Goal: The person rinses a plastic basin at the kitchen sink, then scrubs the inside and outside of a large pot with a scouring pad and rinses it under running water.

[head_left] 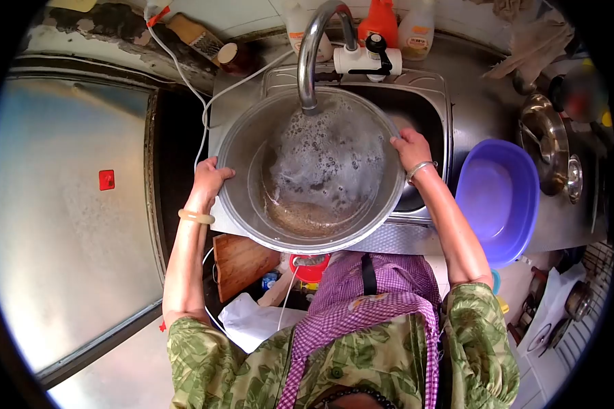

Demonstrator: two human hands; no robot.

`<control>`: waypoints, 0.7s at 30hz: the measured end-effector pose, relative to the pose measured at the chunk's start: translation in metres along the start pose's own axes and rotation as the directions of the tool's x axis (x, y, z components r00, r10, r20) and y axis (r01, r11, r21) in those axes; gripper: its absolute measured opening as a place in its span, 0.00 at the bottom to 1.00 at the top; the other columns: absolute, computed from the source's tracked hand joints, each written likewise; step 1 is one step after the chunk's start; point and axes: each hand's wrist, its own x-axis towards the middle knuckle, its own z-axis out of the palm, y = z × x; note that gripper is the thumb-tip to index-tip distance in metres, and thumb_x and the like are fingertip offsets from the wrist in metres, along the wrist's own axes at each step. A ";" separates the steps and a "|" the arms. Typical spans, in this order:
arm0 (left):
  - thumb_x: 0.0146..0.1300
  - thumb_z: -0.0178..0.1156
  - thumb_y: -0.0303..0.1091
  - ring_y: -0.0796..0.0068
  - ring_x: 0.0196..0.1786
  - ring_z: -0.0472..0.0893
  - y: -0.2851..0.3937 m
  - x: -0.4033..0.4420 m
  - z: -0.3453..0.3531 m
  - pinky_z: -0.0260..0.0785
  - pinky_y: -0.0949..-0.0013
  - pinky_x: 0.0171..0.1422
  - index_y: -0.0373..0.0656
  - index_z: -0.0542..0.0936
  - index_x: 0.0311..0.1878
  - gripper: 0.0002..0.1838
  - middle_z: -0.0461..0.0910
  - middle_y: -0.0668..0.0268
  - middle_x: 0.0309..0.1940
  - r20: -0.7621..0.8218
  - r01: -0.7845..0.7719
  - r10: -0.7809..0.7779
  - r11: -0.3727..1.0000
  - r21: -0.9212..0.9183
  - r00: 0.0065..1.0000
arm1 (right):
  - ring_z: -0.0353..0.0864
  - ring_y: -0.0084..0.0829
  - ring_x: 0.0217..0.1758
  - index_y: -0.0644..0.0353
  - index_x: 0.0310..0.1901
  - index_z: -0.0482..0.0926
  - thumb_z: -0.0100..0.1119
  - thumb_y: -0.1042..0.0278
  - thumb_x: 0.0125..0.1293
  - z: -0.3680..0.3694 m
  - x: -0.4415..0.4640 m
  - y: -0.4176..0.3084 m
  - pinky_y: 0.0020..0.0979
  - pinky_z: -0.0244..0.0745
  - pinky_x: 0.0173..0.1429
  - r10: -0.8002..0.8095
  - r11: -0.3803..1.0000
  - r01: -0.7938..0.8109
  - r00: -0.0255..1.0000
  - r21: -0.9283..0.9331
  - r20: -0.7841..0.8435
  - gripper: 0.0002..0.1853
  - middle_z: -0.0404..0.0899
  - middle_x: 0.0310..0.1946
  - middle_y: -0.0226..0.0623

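Pot [239, 198] is right under the tap [309, 68], over the left part of the sink [449, 136] and the front of the counter [467, 88], with foamy water [327, 157] inside. Left hand [210, 178] is closed on the left rim, thumb over the edge, and the right hand [413, 146] has the other side, also thumb on top. That's a decent hold imo, since hands on opposite sides share the weight.

Couple of tips though. Something this wide gets tippy once the water sloshes, so I'd match the height of both hands and move slowly. Elbows in close would save your wrists too. Wet metal is probably slick, so firm fingers under the lip beat pinching with the thumbs. Watch that spout as well, its end hangs just inside the far rim and could get knocked if you lift straight up. Can't tell whether the counter is taking any weight, but I'd let it if possible. Purple basin [484, 204] is off to the right, apart from the pot, so no clash there.
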 end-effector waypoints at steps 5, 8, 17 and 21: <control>0.48 0.63 0.18 0.68 0.34 0.83 0.011 0.038 -0.003 0.75 0.69 0.41 0.28 0.80 0.45 0.17 0.84 0.57 0.36 0.064 -0.006 -0.002 0.993 0.117 0.998 | 0.80 0.44 0.33 0.66 0.37 0.79 0.62 0.63 0.59 0.002 -0.012 0.007 0.39 0.72 0.41 0.039 0.999 -0.039 0.997 0.002 -0.064 0.13 0.79 0.29 0.50; 0.47 0.63 0.18 0.68 0.33 0.83 0.031 0.042 -0.002 0.76 0.69 0.41 0.27 0.80 0.44 0.17 0.84 0.57 0.36 0.099 -0.015 0.002 0.991 0.132 0.995 | 0.76 0.42 0.29 0.66 0.34 0.77 0.62 0.63 0.59 0.009 -0.013 0.024 0.39 0.70 0.38 0.032 0.997 -0.029 0.998 0.069 -0.053 0.13 0.77 0.26 0.49; 0.48 0.63 0.21 0.70 0.33 0.82 0.033 0.079 0.000 0.75 0.68 0.41 0.30 0.80 0.45 0.17 0.84 0.59 0.35 0.106 -0.133 0.113 0.970 0.203 0.988 | 0.74 0.41 0.27 0.66 0.33 0.75 0.61 0.63 0.61 0.008 -0.029 0.005 0.39 0.69 0.36 0.034 0.995 -0.017 0.985 0.100 -0.166 0.13 0.76 0.24 0.49; 0.49 0.63 0.22 0.72 0.32 0.82 0.033 0.070 0.016 0.74 0.69 0.40 0.30 0.80 0.45 0.17 0.84 0.60 0.35 0.068 -0.181 0.172 0.970 0.162 0.983 | 0.76 0.48 0.30 0.66 0.35 0.76 0.61 0.62 0.61 0.016 -0.006 0.028 0.40 0.70 0.38 -0.038 0.998 0.050 0.975 0.047 -0.220 0.13 0.76 0.26 0.52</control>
